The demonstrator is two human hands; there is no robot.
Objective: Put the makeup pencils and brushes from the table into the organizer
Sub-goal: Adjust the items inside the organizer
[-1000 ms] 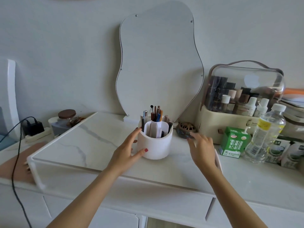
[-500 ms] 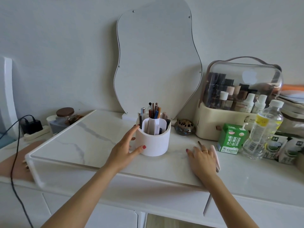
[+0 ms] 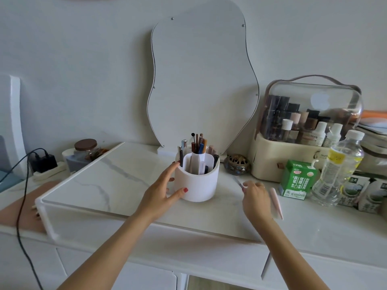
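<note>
White organizer (image 3: 196, 183) steadied by the open left hand (image 3: 161, 190) as right hand (image 3: 255, 197) pinches a thin pencil (image 3: 238, 182) beside it; best lifted upright, tip-first into a free compartment.

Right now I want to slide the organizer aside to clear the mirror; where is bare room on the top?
Free: the marble slab left of the white organizer, up to the jar. Also the front strip between both hands. Crowded: right side, with pink tool, green carton, water bottle and cosmetic case.
</note>
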